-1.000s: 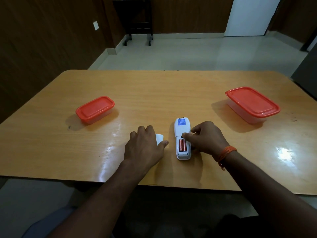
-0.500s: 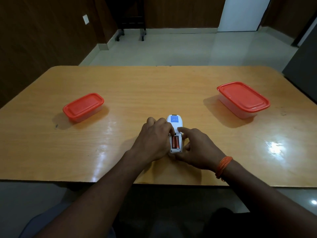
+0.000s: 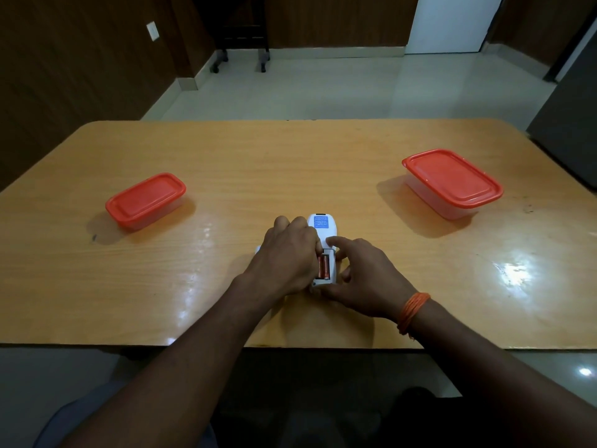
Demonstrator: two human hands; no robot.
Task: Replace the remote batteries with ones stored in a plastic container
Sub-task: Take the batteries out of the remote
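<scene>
A white remote (image 3: 323, 228) lies face down near the table's front middle, a blue label on its back. Its battery bay is uncovered and shows two orange batteries (image 3: 323, 266). My left hand (image 3: 287, 253) grips the remote's left side, fingers curled over its edge. My right hand (image 3: 365, 277) holds the right side and lower end, index finger resting just above the bay. A white corner of the battery cover (image 3: 257, 249) peeks out left of my left hand. Two clear plastic containers with red lids stand shut: a small one (image 3: 145, 199) at left, a larger one (image 3: 452, 182) at right.
The wooden table (image 3: 290, 163) reaches from the front edge by my arms to the tiled floor beyond. An orange thread band (image 3: 413, 311) circles my right wrist. A dark cabinet edge (image 3: 568, 130) stands past the table's right corner.
My left hand left the battery cover and moved right onto the remote. My right hand shifted lower along the remote, its index finger now above the bay.
</scene>
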